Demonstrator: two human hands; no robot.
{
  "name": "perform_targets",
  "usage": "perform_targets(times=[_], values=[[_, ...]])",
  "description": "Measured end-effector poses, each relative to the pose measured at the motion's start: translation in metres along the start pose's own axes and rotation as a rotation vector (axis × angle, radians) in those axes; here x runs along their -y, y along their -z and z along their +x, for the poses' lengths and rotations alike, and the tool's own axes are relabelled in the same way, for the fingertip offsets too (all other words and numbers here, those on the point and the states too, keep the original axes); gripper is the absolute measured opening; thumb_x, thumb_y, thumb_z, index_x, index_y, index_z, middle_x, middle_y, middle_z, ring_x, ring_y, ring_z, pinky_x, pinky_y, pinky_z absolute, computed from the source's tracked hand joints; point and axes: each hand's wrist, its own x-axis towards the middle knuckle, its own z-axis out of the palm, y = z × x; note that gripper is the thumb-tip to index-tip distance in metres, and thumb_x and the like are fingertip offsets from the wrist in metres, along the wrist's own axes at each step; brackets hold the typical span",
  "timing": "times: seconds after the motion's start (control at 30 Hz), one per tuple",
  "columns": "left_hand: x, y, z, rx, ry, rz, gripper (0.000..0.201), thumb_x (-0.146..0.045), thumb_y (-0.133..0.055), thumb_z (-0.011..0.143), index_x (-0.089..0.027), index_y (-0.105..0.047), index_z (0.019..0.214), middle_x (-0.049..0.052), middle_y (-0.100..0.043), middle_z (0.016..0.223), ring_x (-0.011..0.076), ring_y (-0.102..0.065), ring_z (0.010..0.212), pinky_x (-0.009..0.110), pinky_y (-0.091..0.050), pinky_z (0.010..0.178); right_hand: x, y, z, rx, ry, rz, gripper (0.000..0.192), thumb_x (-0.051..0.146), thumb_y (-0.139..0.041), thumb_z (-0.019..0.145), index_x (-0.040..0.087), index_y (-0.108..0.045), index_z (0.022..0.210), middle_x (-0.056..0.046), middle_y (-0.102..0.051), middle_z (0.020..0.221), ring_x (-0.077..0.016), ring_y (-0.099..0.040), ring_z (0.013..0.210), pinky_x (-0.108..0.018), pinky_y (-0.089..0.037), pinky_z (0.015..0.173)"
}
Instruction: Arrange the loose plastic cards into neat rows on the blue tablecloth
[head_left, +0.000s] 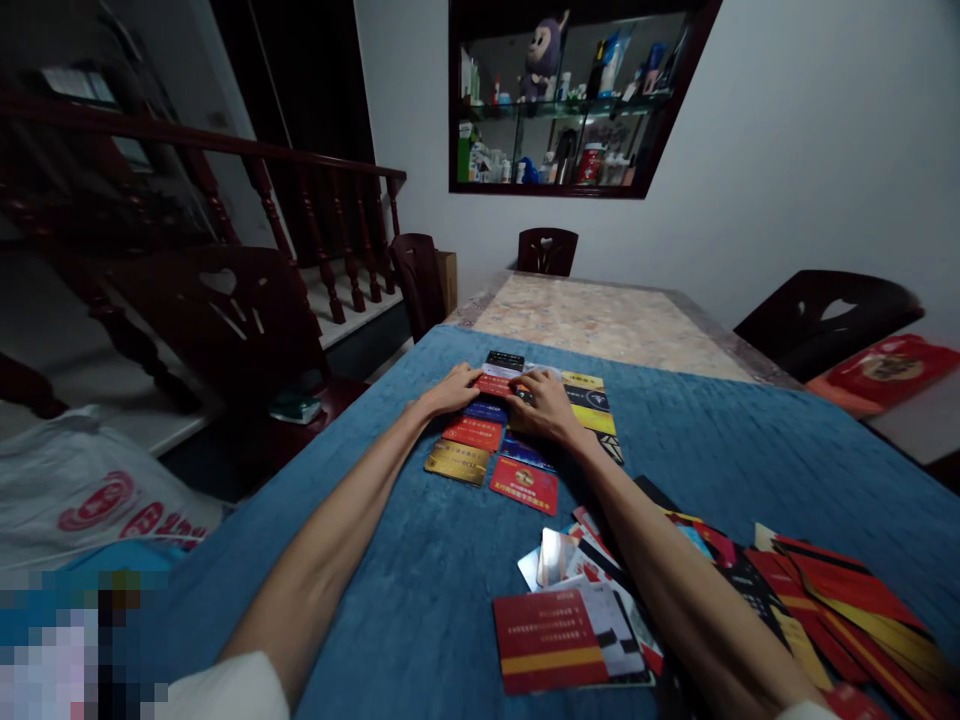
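Far along a blue cloth, left hand and right hand, slightly apart, touch card rows; any grip is unclear. Cloth runs left to the edge of the table; loose cards lie near right, a pale wall beyond.

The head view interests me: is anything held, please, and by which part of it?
I cannot tell: left hand and right hand flank a red card at its sides.
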Motion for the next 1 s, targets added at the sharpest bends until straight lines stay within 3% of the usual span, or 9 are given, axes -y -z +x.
perform_targets(times=[0.4,1.0], values=[[0.010,-0.018,0.007,-0.054,0.020,0.128,0.033,-0.023,-0.044,0.094,-0.014,-0.069,0.113,0.010,-0.059,0.102,0.0236,-0.054,0.102,0.037,-0.044,0.099,0.009,-0.004,-0.004,0.115,-0.138,-0.098,0.034,0.039,-0.049,0.098,0.022,-0.070,0.118,-0.009,-0.070,0.118,-0.0280,-0.052,0.107,-0.037,-0.037,0.088],[0.010,-0.021,0.005,-0.125,0.028,0.146,0.027,-0.019,-0.048,0.090,-0.016,-0.074,0.097,0.009,-0.063,0.090,0.0239,-0.058,0.096,0.036,-0.047,0.092,0.009,-0.007,-0.006,0.106,-0.156,-0.123,0.032,0.034,-0.051,0.096,0.024,-0.070,0.120,-0.011,-0.067,0.123,-0.0295,-0.049,0.112,-0.039,-0.038,0.085]])
